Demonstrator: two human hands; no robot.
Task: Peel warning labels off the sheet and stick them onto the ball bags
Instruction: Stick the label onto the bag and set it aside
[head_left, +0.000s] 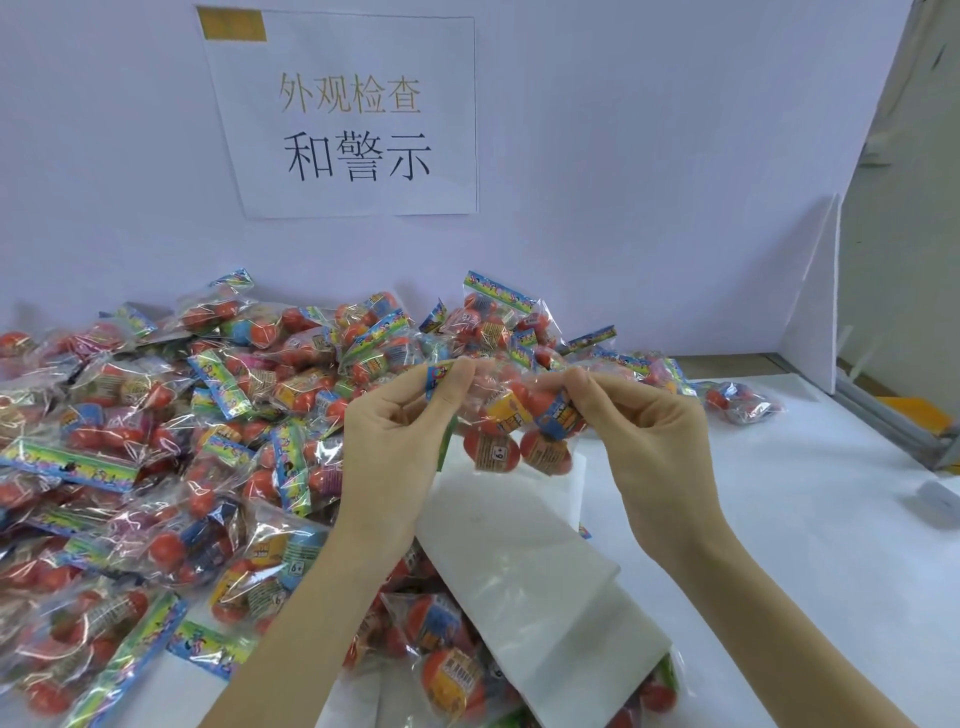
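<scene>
white label sheet (524, 571) lying under both wrists, left hand (400, 431) and right hand (649, 441) each pinching a top corner of one ball bag (511, 421) stretched between them, big pile of bagged balls (156, 441) off to the left, paper sign (353, 114) on the wall way behind

I count two hands in view, my left hand (395, 431) and right hand (649, 431), with one ball bag (514, 426) held up between them. One white label sheet (524, 561) lies on the counter (805, 545). One paper sign (353, 119) hangs behind. The heaped ball bags (156, 441) are too many and too overlapped to count.
</scene>
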